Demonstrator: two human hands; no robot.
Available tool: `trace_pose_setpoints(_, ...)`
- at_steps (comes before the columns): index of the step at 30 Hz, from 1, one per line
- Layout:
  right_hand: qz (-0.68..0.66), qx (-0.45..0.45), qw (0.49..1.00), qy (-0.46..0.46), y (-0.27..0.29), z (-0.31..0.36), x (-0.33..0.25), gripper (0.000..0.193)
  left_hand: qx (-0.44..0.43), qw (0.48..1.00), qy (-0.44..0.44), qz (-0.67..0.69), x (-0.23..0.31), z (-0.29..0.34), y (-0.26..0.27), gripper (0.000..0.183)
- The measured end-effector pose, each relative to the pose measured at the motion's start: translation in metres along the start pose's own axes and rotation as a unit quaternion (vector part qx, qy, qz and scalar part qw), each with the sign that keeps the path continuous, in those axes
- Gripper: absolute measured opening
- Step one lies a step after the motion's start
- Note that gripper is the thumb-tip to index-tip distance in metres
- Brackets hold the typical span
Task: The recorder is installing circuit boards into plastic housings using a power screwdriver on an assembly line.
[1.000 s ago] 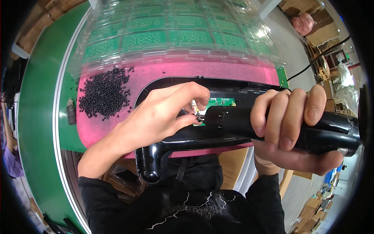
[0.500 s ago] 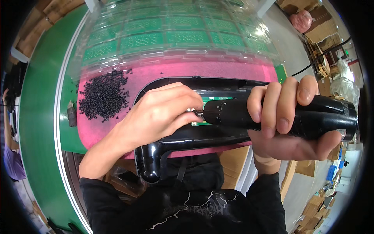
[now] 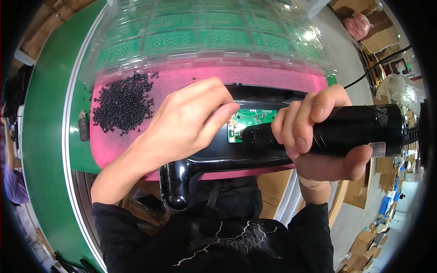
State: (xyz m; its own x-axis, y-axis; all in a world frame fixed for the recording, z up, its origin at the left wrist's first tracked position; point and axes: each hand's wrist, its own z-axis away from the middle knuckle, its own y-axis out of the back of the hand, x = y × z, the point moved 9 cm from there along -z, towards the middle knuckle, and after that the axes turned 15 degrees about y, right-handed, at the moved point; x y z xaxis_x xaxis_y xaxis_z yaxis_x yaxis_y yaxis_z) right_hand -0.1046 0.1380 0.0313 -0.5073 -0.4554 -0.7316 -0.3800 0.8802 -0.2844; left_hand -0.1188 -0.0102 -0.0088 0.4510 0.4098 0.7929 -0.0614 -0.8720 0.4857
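A black electric screwdriver (image 3: 359,125) lies in my right hand (image 3: 306,120), with the fingers wrapped over its barrel. Its nose points left and down onto the lower left part of a green circuit board (image 3: 255,118). That board sits inside a glossy black plastic housing (image 3: 218,161) with a rounded stub at its near left. Just left of the board, my left hand (image 3: 186,120) hovers over the housing, fingers curled and thumb against the index finger. Whatever those fingers hold, if anything, is hidden. A heap of small black screws (image 3: 123,104) lies to the left.
Beneath the housing is a pink mat (image 3: 107,152) on a green bench (image 3: 45,136). Clear plastic trays (image 3: 168,41) with green boards stand at the back. A dark cylindrical piece (image 3: 84,126) lies at the mat's left edge. A black cable (image 3: 378,66) hangs at right.
My left hand has drawn back from the screwdriver's tip, up and to the left. The screwdriver has tilted and its nose has come down onto the board, more of which now shows.
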Motion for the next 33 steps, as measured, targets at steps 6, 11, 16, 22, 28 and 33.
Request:
trace_pose_setpoints(6, 0.04, -0.017, 0.999, -0.026, -0.007, -0.001, 0.005, 0.068, -0.054, 0.997, 0.041, -0.033, -0.007, 0.0, -0.009, 0.007)
trace_pose_setpoints(11, 0.074, -0.059, 0.991, -0.094, -0.014, -0.001, 0.007, 0.071, -0.069, 0.997, 0.016, -0.021, -0.009, 0.002, -0.014, 0.012)
trace_pose_setpoints(16, 0.065, -0.165, 0.982, -0.059, -0.019, -0.002, 0.012, 0.073, -0.095, 0.993, -0.005, -0.077, -0.005, 0.003, -0.02, 0.01)
trace_pose_setpoints(22, 0.061, -0.193, 0.975, -0.096, -0.013, -0.001, 0.019, 0.075, -0.126, 0.985, 0.015, -0.118, -0.015, 0.004, -0.026, 0.013)
trace_pose_setpoints(28, -0.064, -0.029, 0.993, 0.092, -0.003, -0.017, -0.02, 0.055, -0.135, 0.988, -0.037, -0.07, -0.008, 0.004, -0.028, 0.012)
trace_pose_setpoints(33, -0.088, -0.008, 0.987, 0.133, -0.002, -0.019, -0.031, 0.05, -0.163, 0.987, -0.007, -0.01, -0.009, 0.006, -0.024, 0.014)
